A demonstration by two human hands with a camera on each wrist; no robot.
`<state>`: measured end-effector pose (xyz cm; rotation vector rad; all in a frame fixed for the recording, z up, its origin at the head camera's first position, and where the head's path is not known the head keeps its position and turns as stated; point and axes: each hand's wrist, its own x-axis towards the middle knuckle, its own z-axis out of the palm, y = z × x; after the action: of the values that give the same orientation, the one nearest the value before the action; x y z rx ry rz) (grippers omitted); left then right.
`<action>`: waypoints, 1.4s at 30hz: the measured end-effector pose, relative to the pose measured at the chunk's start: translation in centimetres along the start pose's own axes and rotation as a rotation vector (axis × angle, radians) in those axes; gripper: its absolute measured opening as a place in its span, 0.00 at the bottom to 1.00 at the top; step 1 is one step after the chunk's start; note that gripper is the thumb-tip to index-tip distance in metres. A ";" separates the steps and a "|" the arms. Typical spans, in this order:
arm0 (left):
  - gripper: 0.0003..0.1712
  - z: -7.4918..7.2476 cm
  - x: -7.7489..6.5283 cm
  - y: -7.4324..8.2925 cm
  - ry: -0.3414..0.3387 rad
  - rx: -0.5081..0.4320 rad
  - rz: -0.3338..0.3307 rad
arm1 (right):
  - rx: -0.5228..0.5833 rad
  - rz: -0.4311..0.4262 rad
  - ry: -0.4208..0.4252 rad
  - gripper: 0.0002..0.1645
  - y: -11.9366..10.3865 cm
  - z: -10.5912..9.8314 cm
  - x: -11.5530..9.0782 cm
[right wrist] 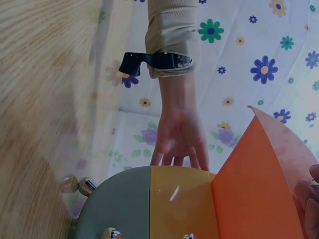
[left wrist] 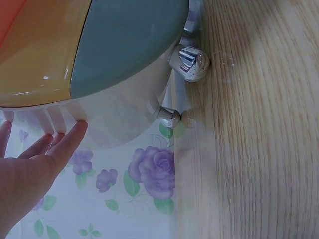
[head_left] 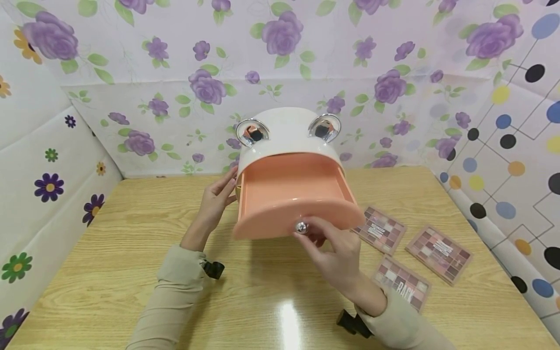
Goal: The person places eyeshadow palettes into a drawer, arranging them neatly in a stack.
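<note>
A white rounded storage box (head_left: 284, 129) with chrome-ringed ears stands on the table, its peach top drawer (head_left: 290, 177) pulled out and bare inside. My right hand (head_left: 337, 253) pinches the small silver knob (head_left: 301, 227) on that drawer's front between thumb and fingers. Against the box's left side rests my left hand (head_left: 214, 197); in the left wrist view its fingertips (left wrist: 79, 124) touch the white wall, fingers extended. Below the peach drawer, a yellow drawer (left wrist: 45, 55) and a grey-green drawer (left wrist: 129, 45) are closed. The right wrist view catches only the right hand's fingers (right wrist: 308, 199) at its edge.
Right of the box lie three eyeshadow palettes: one (head_left: 379, 230) beside the drawer, another (head_left: 439, 253) farther right, a third (head_left: 404, 282) partly behind my right forearm. Silver feet (left wrist: 192, 63) support the box on the wooden table (head_left: 131, 262). Patterned cloth (head_left: 175, 121) surrounds the table's sides and back.
</note>
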<state>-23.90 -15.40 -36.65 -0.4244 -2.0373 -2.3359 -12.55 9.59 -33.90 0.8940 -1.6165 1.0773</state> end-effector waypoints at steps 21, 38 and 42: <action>0.29 -0.1 -0.1 -0.2 -0.017 0.050 0.025 | 0.051 0.048 -0.067 0.14 -0.8 -0.3 -2.1; 0.28 0.5 0.5 1.3 -0.009 0.121 0.076 | 0.046 0.033 -0.098 0.12 -0.6 -0.4 -3.0; 0.28 0.7 0.6 1.7 -0.019 0.171 0.076 | 0.044 0.033 -0.103 0.12 -0.6 -0.6 -3.1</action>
<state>-24.01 -14.86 -34.76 -0.5094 -2.1661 -2.1027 -10.98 10.12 -36.64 0.9687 -1.7032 1.1089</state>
